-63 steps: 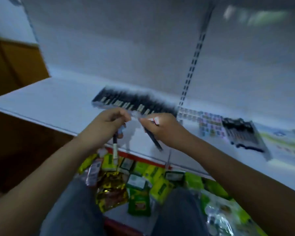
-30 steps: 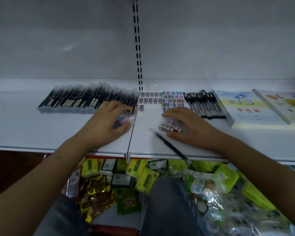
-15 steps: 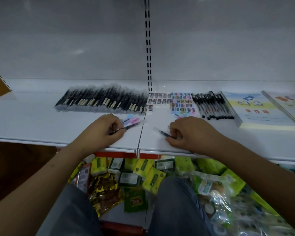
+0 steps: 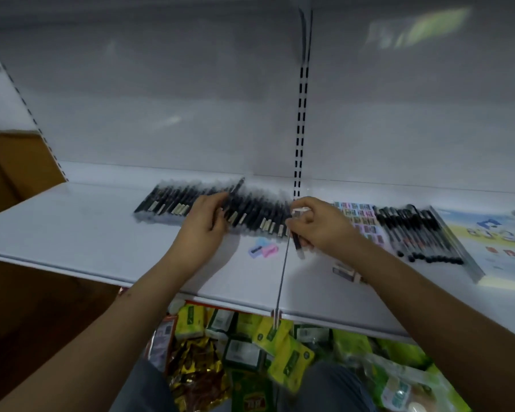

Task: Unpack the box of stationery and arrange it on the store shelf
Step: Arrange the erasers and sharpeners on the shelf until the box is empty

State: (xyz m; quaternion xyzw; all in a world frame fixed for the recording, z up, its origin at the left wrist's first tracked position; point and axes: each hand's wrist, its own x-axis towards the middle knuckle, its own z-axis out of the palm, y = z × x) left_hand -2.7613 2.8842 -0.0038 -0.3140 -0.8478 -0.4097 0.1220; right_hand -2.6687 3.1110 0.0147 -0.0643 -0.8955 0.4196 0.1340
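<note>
A long row of black wrapped pens [image 4: 173, 202] lies across the white shelf [image 4: 72, 230]. My left hand [image 4: 204, 224] holds one black pen [image 4: 235, 188] over the middle of that row. My right hand [image 4: 318, 226] grips another black pen [image 4: 296, 243] at the row's right end, just past the shelf seam. Two small erasers, blue and pink [image 4: 263, 250], lie loose on the shelf between my hands.
Right of my right hand lie a block of small coloured erasers [image 4: 357, 212], a row of black capped pens [image 4: 419, 233], and exercise books [image 4: 494, 248]. A small boxed item [image 4: 344, 270] sits near my right wrist. Green and yellow packets [image 4: 280, 352] fill the shelf below.
Both hands have lifted from the shelf's front and moved back to the pen row, each with a pen. The blue and pink erasers now lie released on the shelf.
</note>
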